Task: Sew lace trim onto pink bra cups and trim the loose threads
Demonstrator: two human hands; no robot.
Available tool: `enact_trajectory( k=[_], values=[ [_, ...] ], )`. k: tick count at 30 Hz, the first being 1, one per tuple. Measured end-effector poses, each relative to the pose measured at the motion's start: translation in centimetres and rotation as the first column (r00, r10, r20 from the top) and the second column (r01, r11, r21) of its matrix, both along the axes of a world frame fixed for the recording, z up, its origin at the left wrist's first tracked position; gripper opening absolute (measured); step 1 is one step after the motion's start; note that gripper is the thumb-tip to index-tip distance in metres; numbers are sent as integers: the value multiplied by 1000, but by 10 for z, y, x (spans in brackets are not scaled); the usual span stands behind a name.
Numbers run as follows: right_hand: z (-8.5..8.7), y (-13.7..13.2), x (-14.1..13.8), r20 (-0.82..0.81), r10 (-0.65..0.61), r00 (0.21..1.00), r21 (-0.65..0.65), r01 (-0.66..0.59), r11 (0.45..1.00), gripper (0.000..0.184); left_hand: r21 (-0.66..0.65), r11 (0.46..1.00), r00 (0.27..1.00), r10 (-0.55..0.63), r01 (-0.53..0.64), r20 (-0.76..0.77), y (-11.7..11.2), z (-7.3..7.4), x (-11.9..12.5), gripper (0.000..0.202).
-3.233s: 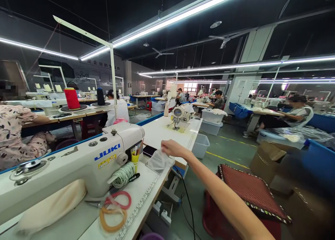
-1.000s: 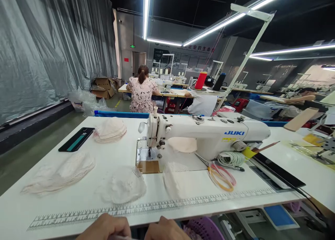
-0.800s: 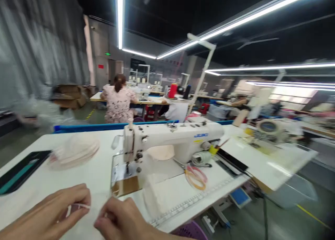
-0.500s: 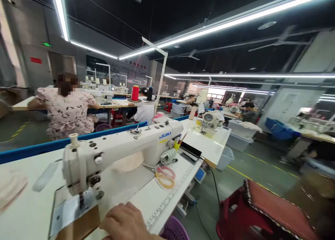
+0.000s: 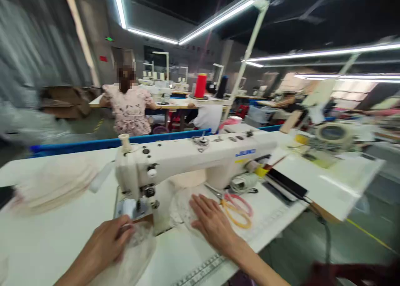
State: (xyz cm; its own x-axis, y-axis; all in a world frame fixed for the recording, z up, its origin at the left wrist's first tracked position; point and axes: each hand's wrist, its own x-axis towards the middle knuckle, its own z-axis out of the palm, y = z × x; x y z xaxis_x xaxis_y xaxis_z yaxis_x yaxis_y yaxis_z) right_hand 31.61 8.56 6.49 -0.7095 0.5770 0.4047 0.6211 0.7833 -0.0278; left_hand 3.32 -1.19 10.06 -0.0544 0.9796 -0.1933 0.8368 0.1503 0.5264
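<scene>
A white JUKI sewing machine [image 5: 200, 161] stands on the white table [image 5: 56, 236]. My left hand [image 5: 108, 244] rests on a pale lace piece [image 5: 137, 257] just below the needle plate, fingers curled onto the fabric. My right hand [image 5: 214, 223] lies flat with fingers stretched out on another white lace piece [image 5: 184, 205] to the right of the needle, close to the scissors [image 5: 234, 207] with pink and orange handles. The frame is blurred by motion.
A stack of pale fabric pieces [image 5: 53, 184] lies at the table's left. A cord coil [image 5: 243, 182], a yellow cup [image 5: 261, 171] and a black device [image 5: 287, 184] sit by the machine's right end. A person in a floral top [image 5: 128, 107] sits behind a blue rail [image 5: 109, 143].
The view swung back left from the aisle to the machine. Both hands moved up onto the table; the right hand now lies flat on the lace by the scissors.
</scene>
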Motion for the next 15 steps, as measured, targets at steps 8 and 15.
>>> enact_trajectory(
  k=[8,15],
  values=[
    [42,-43,-65,-110,376,920,-104,-387,916,32,-89,996,978,36,-18,203,-3,17,-6,23],
    [32,-47,-76,-324,479,816,-230,-559,797,22,-113,993,926,18,27,377,-10,24,-9,26]
  ],
)
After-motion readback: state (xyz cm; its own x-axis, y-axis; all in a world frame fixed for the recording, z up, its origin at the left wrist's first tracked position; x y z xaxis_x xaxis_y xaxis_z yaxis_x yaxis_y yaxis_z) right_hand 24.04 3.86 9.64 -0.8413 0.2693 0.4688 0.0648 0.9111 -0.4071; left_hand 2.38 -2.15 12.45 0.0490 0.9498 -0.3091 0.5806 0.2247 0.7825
